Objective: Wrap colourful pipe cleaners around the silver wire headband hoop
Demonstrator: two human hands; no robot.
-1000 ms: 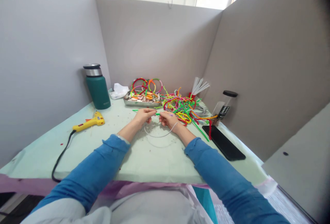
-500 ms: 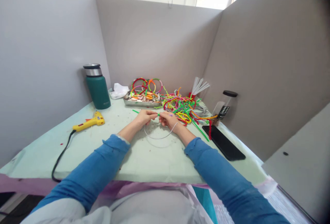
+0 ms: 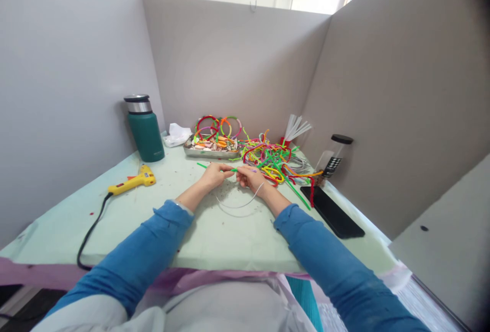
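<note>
My left hand (image 3: 216, 175) pinches a green pipe cleaner (image 3: 201, 165), whose free end sticks out to the left. Close beside it, my right hand (image 3: 249, 178) is closed on a thin white hoop (image 3: 245, 204) that curves down below both hands. Between the fingertips of the two hands a short green stretch of the pipe cleaner shows, and a bit of purple is seen at the right fingers. How the green piece joins the hoop is too small to tell.
A yellow glue gun (image 3: 132, 182) with a black cord and a green bottle (image 3: 145, 130) stand left. Behind are a metal tray (image 3: 210, 153), colourful rings (image 3: 230, 127) and tangled pipe cleaners (image 3: 268, 153). A black phone (image 3: 333, 212) and a clear container (image 3: 334, 157) are at right.
My left fingers have shifted slightly left, and more green shows between the hands. The left part of the white hoop has moved a little.
</note>
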